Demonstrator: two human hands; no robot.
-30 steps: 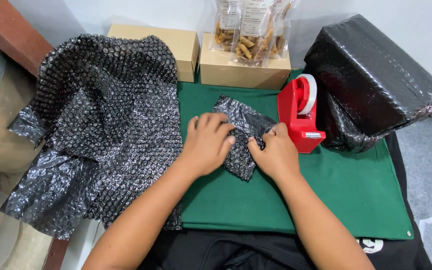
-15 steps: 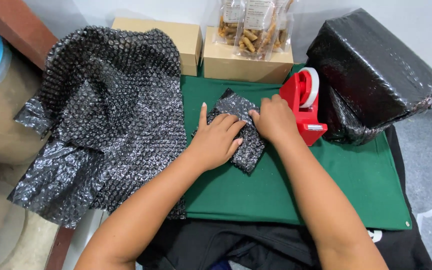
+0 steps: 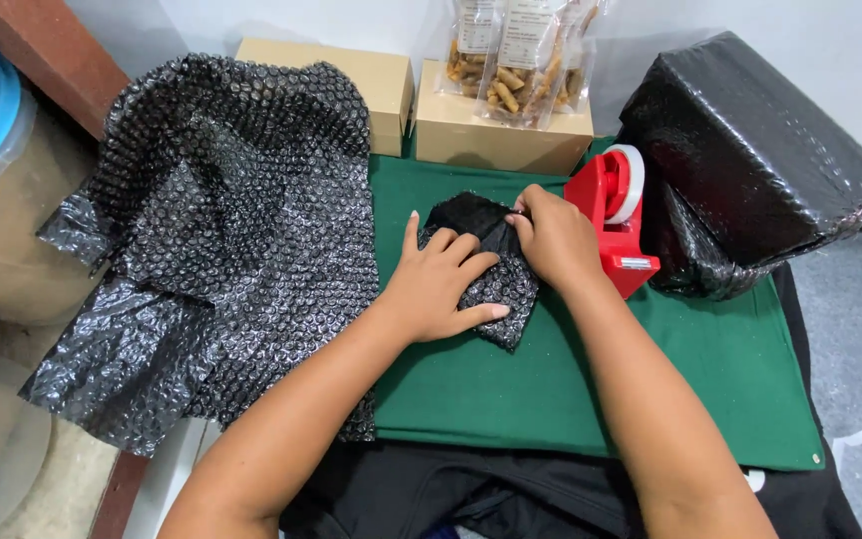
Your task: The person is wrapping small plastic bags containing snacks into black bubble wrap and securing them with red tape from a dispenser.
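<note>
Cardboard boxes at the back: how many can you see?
2: one plain cardboard box behind the bubble wrap sheet, another right of it under the snack bags. More may be hidden.

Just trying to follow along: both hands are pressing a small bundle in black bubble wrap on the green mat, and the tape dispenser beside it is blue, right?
Not quite. The tape dispenser is red, not blue, as the head view shows. The rest holds: the left hand and the right hand both press on the small bundle wrapped in black bubble wrap, which lies on the green mat.
</note>
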